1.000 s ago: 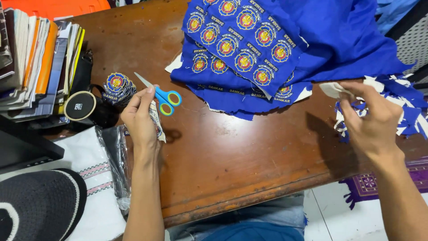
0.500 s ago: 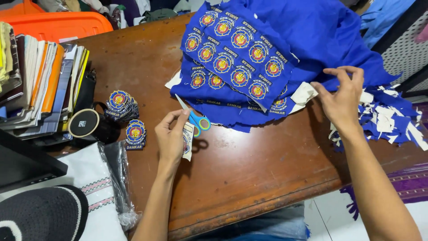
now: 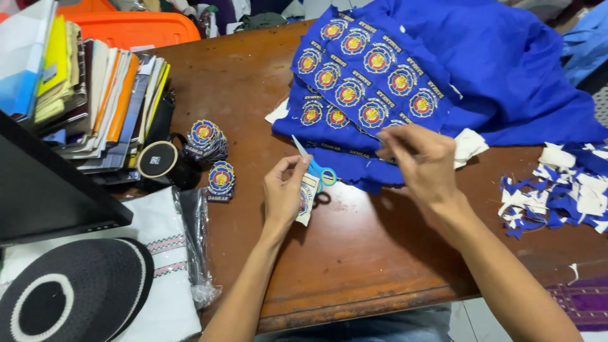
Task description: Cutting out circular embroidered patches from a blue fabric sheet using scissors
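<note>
My left hand (image 3: 285,190) holds a small embroidered patch (image 3: 308,199) with white backing, together with blue-handled scissors (image 3: 318,170) whose blades point up and left. My right hand (image 3: 421,161) reaches across to the lower edge of the blue cloth (image 3: 506,76), fingers pinched at its edge; whether they grip it I cannot tell. Rows of round embroidered badges (image 3: 364,82) cover that cloth. Two small stacks of cut badges (image 3: 212,155) sit on the brown wooden table (image 3: 354,253) left of my left hand.
Blue and white cloth scraps (image 3: 557,190) lie at the right. Books and folders (image 3: 95,101) stack at the left, with a black mug (image 3: 161,161), an orange bin (image 3: 139,28), a dark laptop lid (image 3: 44,190), a black cap (image 3: 69,294) and bagged white fabric (image 3: 171,253).
My right hand moved left from the scrap pile to the cloth's lower edge. My left hand, still holding patch and scissors, shifted right toward the cloth.
</note>
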